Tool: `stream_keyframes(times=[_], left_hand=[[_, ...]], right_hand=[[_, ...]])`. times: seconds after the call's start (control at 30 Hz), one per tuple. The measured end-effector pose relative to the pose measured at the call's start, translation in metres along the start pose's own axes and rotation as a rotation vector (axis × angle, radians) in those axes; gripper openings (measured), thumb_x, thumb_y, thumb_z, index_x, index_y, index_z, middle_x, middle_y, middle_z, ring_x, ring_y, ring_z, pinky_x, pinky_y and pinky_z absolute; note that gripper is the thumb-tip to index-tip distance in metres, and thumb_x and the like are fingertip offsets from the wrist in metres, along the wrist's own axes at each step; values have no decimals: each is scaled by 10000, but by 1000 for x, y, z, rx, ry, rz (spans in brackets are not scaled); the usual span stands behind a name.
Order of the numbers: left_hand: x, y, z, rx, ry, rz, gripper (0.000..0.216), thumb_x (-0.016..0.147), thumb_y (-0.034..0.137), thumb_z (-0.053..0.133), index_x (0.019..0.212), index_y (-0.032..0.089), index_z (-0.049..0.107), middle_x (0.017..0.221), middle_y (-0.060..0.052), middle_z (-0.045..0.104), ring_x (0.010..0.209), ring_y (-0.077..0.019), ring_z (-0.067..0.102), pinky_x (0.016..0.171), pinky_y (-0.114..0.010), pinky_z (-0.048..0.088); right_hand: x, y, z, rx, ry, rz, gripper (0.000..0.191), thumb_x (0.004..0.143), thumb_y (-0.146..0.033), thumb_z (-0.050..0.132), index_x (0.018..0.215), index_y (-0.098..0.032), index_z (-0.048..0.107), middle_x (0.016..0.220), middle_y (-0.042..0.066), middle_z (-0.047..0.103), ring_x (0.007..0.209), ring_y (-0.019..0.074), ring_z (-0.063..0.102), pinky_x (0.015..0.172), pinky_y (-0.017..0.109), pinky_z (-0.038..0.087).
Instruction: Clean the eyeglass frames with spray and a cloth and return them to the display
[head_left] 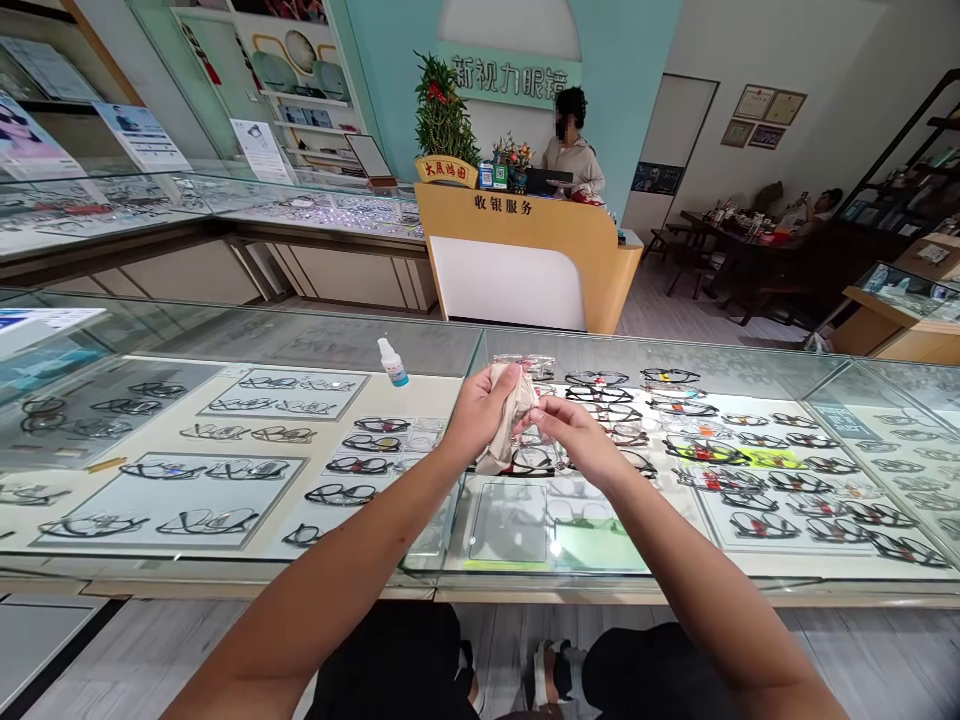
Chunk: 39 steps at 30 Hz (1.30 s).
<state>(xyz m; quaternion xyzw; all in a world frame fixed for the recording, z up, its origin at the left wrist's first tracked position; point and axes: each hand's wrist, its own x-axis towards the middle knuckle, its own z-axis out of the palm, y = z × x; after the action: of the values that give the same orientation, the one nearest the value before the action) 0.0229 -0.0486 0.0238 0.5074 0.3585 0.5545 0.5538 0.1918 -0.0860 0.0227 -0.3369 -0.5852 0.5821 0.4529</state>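
1. Head view: the left hand point(475, 410) is closed around a crumpled cloth point(508, 428), its thumb lying along the near face and its other fingers curled behind, mostly out of sight
2. Just to its right, the right hand point(574, 435) pinches at the cloth's right edge with thumb and fingertips; whether something thin is folded inside (the fingers cover much of that spot) I cannot tell
3. So the cloth sits between the two hands, over the glass counter point(442, 350); whether its lower end touches the glass is hard to judge
4. A likely slip, as I read it: if the left thumb eased off while the right fingertips pulled, the cloth could come loose, and anything wrapped in it could drop on the glass
5. Beyond and to the left of the left hand stands a spray bottle point(394, 365); a wide outward sweep of that hand might knock it over
6. As for looks, the cloth is beige, thin and soft-seeming, bunched into creases, with a loose fold hanging below the left hand
7. Under the glass, eyeglass frames point(341, 495) lie in rows to either side of the hands
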Motion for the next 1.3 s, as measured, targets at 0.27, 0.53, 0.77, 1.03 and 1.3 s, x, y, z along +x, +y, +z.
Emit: stream_keyframes(times=[0.27, 0.53, 0.77, 1.03, 1.3], left_hand=[[8, -3, -7, -82, -52, -153, 664, 711, 780, 812, 925, 174, 645, 682, 5, 668, 584, -148, 621, 535, -245, 472], [-9, -7, 3, 60, -313, -237, 600, 826, 757, 727, 870, 166, 633, 690, 13, 622, 552, -102, 521, 524, -227, 378], [-15, -5, 10, 25, -338, -280, 585, 851, 741, 712, 847, 161, 635, 634, 16, 595, 489, -91, 465, 493, -234, 346], [-10, -12, 8, -7, -278, -281, 622, 810, 762, 744, 975, 164, 701, 708, -4, 648, 609, -131, 573, 586, -242, 424], [-8, -9, 4, -26, -227, -252, 652, 819, 783, 716, 1024, 164, 734, 807, -33, 700, 778, -182, 650, 720, -275, 475]], right_hand=[[1, -9, -16, 172, 194, -84, 293, 892, -525, 776, 840, -247, 700, 898, 8, 749, 654, 149, 396, 675, 303, 342], [3, -10, -17, 247, 295, -133, 324, 843, -547, 828, 821, -255, 686, 996, 14, 757, 713, 152, 495, 630, 274, 376], [5, 2, -9, 290, 263, -73, 341, 816, -574, 841, 864, -263, 711, 1068, 15, 749, 662, 120, 496, 522, 243, 334], [7, 3, -10, 300, 308, -113, 309, 784, -535, 885, 838, -263, 749, 1020, 8, 757, 809, 154, 613, 730, 270, 503], [7, 0, -10, 293, 306, -137, 290, 805, -547, 864, 839, -274, 773, 1026, 18, 745, 1035, 227, 645, 981, 338, 489]])
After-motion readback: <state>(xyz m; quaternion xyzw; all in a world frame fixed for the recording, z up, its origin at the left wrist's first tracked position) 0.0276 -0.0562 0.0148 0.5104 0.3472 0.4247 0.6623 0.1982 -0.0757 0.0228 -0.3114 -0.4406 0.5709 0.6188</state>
